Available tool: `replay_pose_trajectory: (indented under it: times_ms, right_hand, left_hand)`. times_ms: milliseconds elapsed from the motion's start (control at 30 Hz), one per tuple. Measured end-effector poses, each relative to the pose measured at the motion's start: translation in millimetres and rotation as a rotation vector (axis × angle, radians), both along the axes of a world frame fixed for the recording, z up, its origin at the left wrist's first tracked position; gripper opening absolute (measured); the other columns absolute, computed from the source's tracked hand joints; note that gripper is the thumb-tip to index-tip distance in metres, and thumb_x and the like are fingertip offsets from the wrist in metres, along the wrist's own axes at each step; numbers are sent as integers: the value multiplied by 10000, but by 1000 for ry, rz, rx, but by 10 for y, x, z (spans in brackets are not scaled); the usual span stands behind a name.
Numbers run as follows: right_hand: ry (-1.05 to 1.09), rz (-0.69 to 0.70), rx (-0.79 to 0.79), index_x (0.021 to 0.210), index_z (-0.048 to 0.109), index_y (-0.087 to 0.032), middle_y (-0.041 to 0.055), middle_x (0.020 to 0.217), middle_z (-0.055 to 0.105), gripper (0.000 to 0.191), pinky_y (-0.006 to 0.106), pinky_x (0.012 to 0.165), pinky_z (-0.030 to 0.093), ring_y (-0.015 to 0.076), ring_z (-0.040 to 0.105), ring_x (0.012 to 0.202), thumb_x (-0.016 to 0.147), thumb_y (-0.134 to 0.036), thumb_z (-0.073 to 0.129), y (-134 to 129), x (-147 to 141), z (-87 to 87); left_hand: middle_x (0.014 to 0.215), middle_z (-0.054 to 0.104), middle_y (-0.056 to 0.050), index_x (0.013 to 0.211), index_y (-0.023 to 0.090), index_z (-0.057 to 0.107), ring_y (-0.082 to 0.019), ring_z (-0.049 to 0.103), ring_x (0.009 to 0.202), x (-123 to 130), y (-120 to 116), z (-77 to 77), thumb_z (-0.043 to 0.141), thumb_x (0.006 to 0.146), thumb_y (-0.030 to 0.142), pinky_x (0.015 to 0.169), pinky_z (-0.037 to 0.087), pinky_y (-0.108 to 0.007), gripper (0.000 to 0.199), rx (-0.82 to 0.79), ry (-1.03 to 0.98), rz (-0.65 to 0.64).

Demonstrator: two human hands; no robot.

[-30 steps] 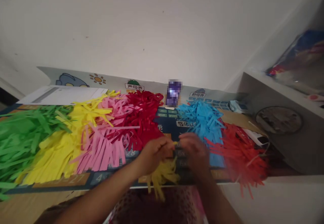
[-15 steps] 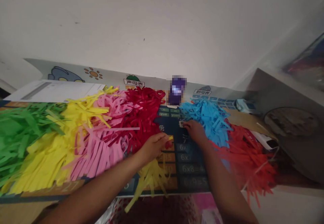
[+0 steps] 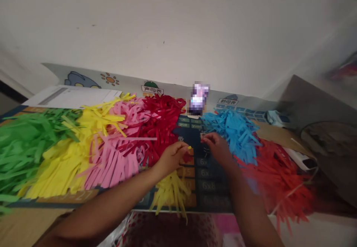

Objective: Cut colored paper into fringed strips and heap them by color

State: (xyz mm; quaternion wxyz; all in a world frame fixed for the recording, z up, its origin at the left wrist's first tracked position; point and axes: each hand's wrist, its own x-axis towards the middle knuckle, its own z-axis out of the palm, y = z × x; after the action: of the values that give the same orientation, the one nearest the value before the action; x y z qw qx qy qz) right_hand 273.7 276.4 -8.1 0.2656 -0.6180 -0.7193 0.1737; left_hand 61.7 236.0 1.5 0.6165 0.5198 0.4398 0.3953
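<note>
Closed around the top of a yellow paper tassel [image 3: 171, 191], my left hand [image 3: 175, 155] is above the middle of the mat; the tassel's strips hang toward the front edge. My right hand [image 3: 217, 146] pinches a small whitish piece [image 3: 202, 135], too small to name, beside the blue fringed paper strips [image 3: 234, 128]. Dark red strips [image 3: 161, 118] lie just left of my left hand. Farther left are fringed piles in pink [image 3: 111, 161], yellow [image 3: 61, 169] and green [image 3: 30, 143]. Red strips [image 3: 281, 180] spread out right of my right forearm.
A printed learning mat [image 3: 192, 139] covers the table and bends up at the white wall. A phone with a blurred screen [image 3: 198, 98] leans at the back. White papers [image 3: 69, 96] lie back left. A grey box-like object [image 3: 320, 128] stands right. Below the front edge is a red-patterned container [image 3: 139, 228].
The view has shifted slightly, moving the piles a little rightward in the picture. The yellow tassel's strips hang straighter down. Both hands keep their grips.
</note>
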Motion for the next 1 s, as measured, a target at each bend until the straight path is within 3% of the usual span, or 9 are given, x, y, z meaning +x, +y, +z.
replay_pose_trajectory:
  times_ms: [100, 200, 733, 1000]
  right_hand:
    - [395, 122, -63, 868, 658, -197, 35, 824, 707, 221, 301, 719, 500, 187, 659, 788, 868, -396, 561, -166, -170, 42]
    - [546, 165, -123, 844, 673, -208, 25, 812, 709, 185, 300, 710, 509, 184, 662, 771, 821, -383, 617, -275, -306, 69]
    - [426, 220, -53, 843, 707, -220, 32, 808, 719, 189, 301, 708, 517, 187, 665, 754, 853, -385, 613, -343, -286, 95]
    - [392, 183, -47, 850, 686, -225, 20, 825, 709, 159, 302, 741, 511, 182, 657, 769, 833, -377, 643, -346, -303, 64]
  left_hand:
    - [707, 562, 34, 833, 176, 586, -83, 491, 559, -18, 31, -35, 531, 861, 398, 530, 374, -199, 231, 208, 118, 32]
    - [717, 597, 28, 860, 181, 599, -90, 525, 579, -35, 35, -82, 489, 900, 353, 549, 397, -199, 208, 273, 187, 23]
    - [716, 653, 4, 919, 181, 601, -113, 606, 610, -34, 17, -183, 476, 943, 393, 580, 449, -210, 247, 296, 247, 2]
    - [766, 651, -4, 923, 186, 611, -119, 617, 681, -63, 15, -131, 470, 947, 323, 609, 440, -211, 198, 427, 393, 34]
